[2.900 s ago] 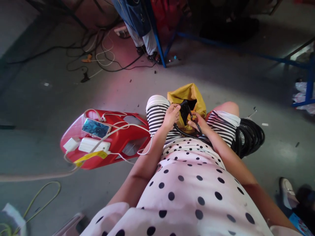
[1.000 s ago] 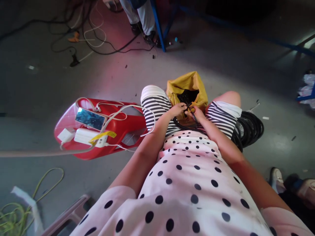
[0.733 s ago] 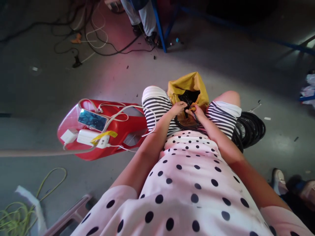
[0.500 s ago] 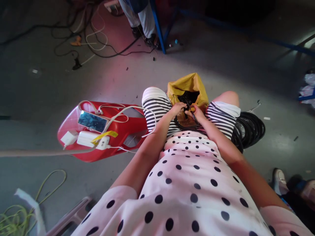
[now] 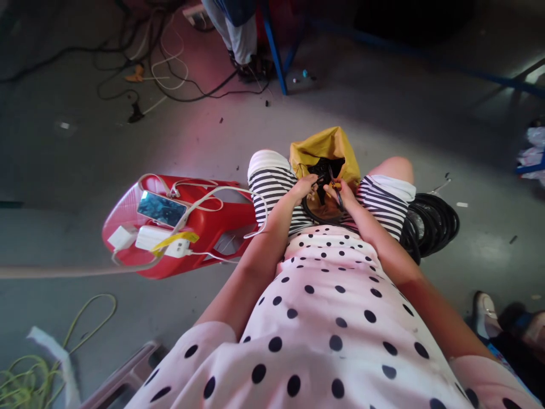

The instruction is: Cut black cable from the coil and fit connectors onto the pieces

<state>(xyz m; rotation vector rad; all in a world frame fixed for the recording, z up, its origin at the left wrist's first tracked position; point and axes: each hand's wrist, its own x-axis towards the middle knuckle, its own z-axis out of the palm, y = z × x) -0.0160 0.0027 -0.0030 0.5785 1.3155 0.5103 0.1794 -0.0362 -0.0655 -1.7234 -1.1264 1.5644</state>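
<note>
A yellow bag (image 5: 315, 149) stands open between my knees, with black pieces (image 5: 324, 166) inside it. My left hand (image 5: 307, 186) is at the left of the bag's opening, its fingers closed on a small dark piece. On the right side of the opening, my right hand (image 5: 342, 193) is wrapped round scissors-like cutters with dark handles, their tips pointing into the bag. A black cable loop lies partly under my hands, near my lap.
To the left lies a red plastic stool (image 5: 230, 213) bearing a phone (image 5: 162, 209), white chargers and cords. A black cable coil (image 5: 434, 222) is beside my right knee. A person's legs (image 5: 242, 40) and a blue frame (image 5: 275, 51) are ahead.
My hands have moved slightly apart over the bag. The cutters now point up into the opening, clear of my left hand. The person's feet ahead have shifted.
</note>
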